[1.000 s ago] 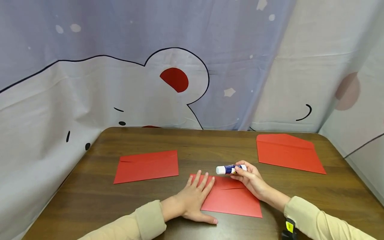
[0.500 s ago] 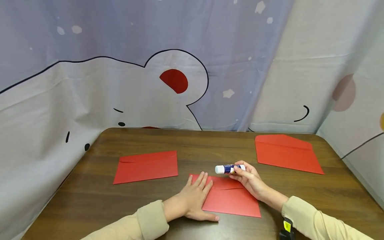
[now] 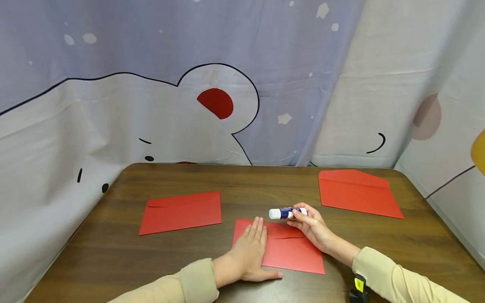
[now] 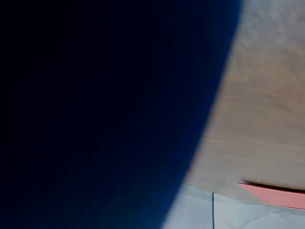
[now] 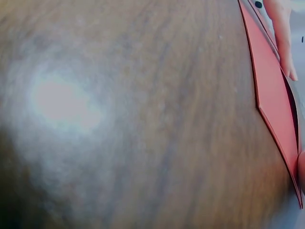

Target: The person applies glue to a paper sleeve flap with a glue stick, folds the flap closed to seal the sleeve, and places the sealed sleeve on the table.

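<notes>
A red envelope (image 3: 293, 254) lies on the wooden table in front of me, its flap side up with a slit showing under the flap. My left hand (image 3: 248, 254) rests on its left part, fingers straight and together, thumb stretched out past the near edge. Above the envelope's far edge, my right hand (image 3: 312, 229) holds a white and dark blue glue stick (image 3: 283, 213) sideways, white end pointing left. In the right wrist view the envelope (image 5: 274, 88) shows at the right edge, with the left hand's fingers (image 5: 282, 40) beyond it.
Another red envelope (image 3: 182, 213) lies at the left of the table (image 3: 189, 261). A third envelope (image 3: 360, 195) sits at the back right with its flap raised. A printed curtain (image 3: 151, 113) hangs behind. Something dark covers most of the left wrist view.
My left hand has slid right over the envelope, and its spread fingers have come together. The right hand keeps the glue stick in about the same place. The head view has shifted slightly.
</notes>
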A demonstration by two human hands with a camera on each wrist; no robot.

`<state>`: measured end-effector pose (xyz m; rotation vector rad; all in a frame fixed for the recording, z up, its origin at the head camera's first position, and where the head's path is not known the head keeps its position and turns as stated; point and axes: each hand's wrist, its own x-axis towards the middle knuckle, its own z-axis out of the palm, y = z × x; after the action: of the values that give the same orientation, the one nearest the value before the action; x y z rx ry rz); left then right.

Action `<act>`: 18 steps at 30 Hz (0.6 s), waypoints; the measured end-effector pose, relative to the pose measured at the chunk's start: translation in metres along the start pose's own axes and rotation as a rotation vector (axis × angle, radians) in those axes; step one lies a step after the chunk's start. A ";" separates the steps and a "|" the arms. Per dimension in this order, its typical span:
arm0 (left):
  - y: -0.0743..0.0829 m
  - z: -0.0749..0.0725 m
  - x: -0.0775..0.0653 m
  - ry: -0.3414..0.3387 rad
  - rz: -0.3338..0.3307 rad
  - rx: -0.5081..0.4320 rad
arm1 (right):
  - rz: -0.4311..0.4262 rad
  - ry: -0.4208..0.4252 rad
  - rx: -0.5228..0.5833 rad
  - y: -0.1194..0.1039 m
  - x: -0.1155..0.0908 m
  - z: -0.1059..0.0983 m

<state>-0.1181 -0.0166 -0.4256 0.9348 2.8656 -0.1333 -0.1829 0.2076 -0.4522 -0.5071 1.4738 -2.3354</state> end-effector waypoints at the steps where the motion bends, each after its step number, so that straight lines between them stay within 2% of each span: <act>1: 0.001 0.001 0.001 0.011 0.000 0.001 | 0.001 -0.001 0.000 0.000 0.000 0.000; 7: 0.005 0.003 0.005 0.035 0.030 -0.040 | 0.006 -0.016 0.005 0.000 0.002 -0.001; 14: 0.014 0.001 0.006 0.043 0.019 -0.030 | 0.001 -0.021 0.021 -0.002 0.002 -0.003; 18: 0.017 0.000 0.011 0.069 0.047 -0.032 | 0.016 -0.019 0.011 -0.001 0.003 -0.004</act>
<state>-0.1169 0.0035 -0.4275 1.0195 2.8958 -0.0510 -0.1869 0.2096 -0.4526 -0.5112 1.4504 -2.3187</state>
